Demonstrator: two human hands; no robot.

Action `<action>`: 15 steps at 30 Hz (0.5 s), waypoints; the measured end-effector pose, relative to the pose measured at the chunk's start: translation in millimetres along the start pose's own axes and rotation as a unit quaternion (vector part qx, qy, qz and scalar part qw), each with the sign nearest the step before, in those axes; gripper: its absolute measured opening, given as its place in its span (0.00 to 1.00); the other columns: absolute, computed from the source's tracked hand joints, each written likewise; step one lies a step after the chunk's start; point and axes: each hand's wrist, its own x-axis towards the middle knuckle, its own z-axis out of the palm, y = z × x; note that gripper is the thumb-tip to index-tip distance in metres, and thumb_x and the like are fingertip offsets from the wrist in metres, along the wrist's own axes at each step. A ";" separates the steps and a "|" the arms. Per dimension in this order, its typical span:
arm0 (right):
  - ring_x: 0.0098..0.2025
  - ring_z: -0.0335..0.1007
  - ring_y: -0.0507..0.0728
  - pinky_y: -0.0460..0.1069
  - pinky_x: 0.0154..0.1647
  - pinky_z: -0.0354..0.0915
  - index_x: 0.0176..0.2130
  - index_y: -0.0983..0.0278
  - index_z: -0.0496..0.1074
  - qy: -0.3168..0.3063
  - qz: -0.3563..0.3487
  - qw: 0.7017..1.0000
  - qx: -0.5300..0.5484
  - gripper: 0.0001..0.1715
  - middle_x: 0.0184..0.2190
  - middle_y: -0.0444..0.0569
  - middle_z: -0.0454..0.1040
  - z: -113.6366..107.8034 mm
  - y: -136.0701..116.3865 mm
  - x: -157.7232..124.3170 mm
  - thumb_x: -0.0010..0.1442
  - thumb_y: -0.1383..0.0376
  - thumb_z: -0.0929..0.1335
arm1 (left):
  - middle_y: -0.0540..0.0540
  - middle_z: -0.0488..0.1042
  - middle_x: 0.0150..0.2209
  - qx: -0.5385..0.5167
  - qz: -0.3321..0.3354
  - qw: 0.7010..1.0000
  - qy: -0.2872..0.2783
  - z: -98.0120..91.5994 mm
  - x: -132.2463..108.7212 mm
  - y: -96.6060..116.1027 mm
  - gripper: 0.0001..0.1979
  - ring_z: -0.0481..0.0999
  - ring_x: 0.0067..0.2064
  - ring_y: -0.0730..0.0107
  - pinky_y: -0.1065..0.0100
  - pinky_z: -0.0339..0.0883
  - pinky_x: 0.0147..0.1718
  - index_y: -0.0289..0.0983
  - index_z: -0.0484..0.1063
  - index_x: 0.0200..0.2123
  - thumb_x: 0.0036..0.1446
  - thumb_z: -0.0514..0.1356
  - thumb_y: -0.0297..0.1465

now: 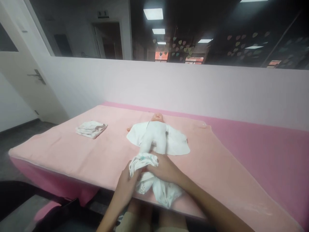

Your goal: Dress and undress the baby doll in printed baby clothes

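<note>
A baby doll (156,132) lies on its back on a white cloth (180,144), head toward the wall, on a pink mat (72,151). At the doll's feet is a bunched white printed garment (158,190). My left hand (125,187) grips the garment's left side with closed fingers. My right hand (165,167) lies over the top of the garment near the doll's legs, fingers curled onto the fabric.
A folded white cloth (91,129) rests on the mat to the left. A brighter pink surface (265,154) extends right. A low pale wall (169,87) runs behind the table. A door (21,74) stands at left.
</note>
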 end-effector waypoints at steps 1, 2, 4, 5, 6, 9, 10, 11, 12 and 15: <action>0.37 0.76 0.57 0.48 0.38 0.65 0.38 0.61 0.75 0.000 0.012 1.000 -0.014 0.05 0.35 0.44 0.81 4.1 1.2 -0.2 0.59 0.67 0.68 | 0.40 0.79 0.58 0.027 -0.004 1.000 0.004 -1.7 -4.8 -1.5 0.26 0.76 0.62 0.49 0.53 0.68 0.62 0.38 0.74 0.60 0.68 0.56 0.48; 0.36 0.75 0.57 0.48 0.36 0.64 0.37 0.61 0.74 -0.001 0.027 0.999 -0.028 0.04 0.33 0.43 0.80 7.6 2.1 0.1 0.59 0.67 0.68 | 0.40 0.80 0.56 0.065 -0.012 0.998 0.005 -3.7 -8.7 -1.3 0.25 0.77 0.60 0.49 0.53 0.69 0.59 0.39 0.73 0.60 0.69 0.54 0.47; 0.33 0.74 0.56 0.47 0.34 0.62 0.38 0.61 0.73 -0.002 0.062 0.997 -0.053 0.05 0.31 0.43 0.79 13.5 4.6 2.2 0.59 0.67 0.68 | 0.41 0.82 0.49 0.155 -0.025 0.988 0.007 -7.4 -13.2 1.6 0.22 0.78 0.54 0.48 0.50 0.69 0.57 0.40 0.73 0.57 0.71 0.51 0.46; 0.32 0.74 0.56 0.47 0.33 0.61 0.39 0.61 0.73 -0.003 0.074 0.995 -0.067 0.06 0.30 0.44 0.79 16.2 6.7 3.8 0.59 0.67 0.68 | 0.42 0.82 0.46 0.198 -0.027 0.980 0.004 -8.8 -13.6 3.5 0.21 0.79 0.52 0.48 0.49 0.67 0.57 0.41 0.73 0.55 0.72 0.49 0.44; 0.33 0.74 0.56 0.47 0.33 0.60 0.40 0.61 0.73 -0.002 0.081 0.993 -0.084 0.07 0.30 0.44 0.79 18.9 9.2 5.6 0.59 0.67 0.68 | 0.43 0.82 0.43 0.235 -0.026 0.972 0.001 -9.9 -13.0 5.0 0.20 0.79 0.49 0.48 0.47 0.65 0.58 0.41 0.73 0.54 0.72 0.47 0.43; 0.37 0.74 0.59 0.48 0.34 0.58 0.46 0.62 0.74 0.010 0.067 0.986 -0.152 0.14 0.35 0.48 0.79 26.9 17.9 8.9 0.59 0.67 0.68 | 0.45 0.81 0.38 0.312 -0.023 0.949 -0.023 -12.0 -7.6 5.6 0.21 0.79 0.44 0.51 0.45 0.57 0.61 0.41 0.75 0.51 0.73 0.44 0.39; 0.37 0.74 0.60 0.49 0.35 0.57 0.48 0.62 0.73 0.009 0.058 0.983 -0.175 0.16 0.36 0.49 0.79 29.5 20.1 8.7 0.59 0.66 0.68 | 0.45 0.81 0.37 0.329 -0.023 0.944 -0.036 -12.6 -5.5 4.1 0.21 0.79 0.44 0.52 0.45 0.56 0.61 0.42 0.76 0.51 0.73 0.44 0.39; 0.38 0.74 0.61 0.49 0.35 0.57 0.51 0.63 0.72 0.006 0.051 0.980 -0.194 0.19 0.37 0.50 0.79 32.2 21.8 7.9 0.59 0.66 0.68 | 0.45 0.81 0.38 0.340 -0.023 0.939 -0.047 -13.5 -3.5 1.8 0.21 0.80 0.43 0.52 0.45 0.55 0.61 0.42 0.77 0.50 0.73 0.45 0.39; 0.38 0.74 0.62 0.50 0.34 0.57 0.54 0.64 0.71 0.003 0.045 0.977 -0.210 0.23 0.37 0.51 0.79 34.9 22.7 6.4 0.59 0.67 0.68 | 0.45 0.81 0.38 0.346 -0.022 0.936 -0.056 -14.5 -1.7 -1.2 0.21 0.80 0.43 0.52 0.45 0.55 0.61 0.43 0.77 0.50 0.73 0.45 0.39; 0.37 0.75 0.63 0.51 0.34 0.58 0.62 0.66 0.64 -0.005 0.045 0.972 -0.231 0.31 0.38 0.53 0.79 41.3 22.8 0.2 0.59 0.71 0.66 | 0.46 0.82 0.37 0.323 -0.011 0.944 -0.072 -18.3 2.8 -12.5 0.21 0.80 0.43 0.54 0.47 0.54 0.61 0.42 0.78 0.48 0.73 0.46 0.39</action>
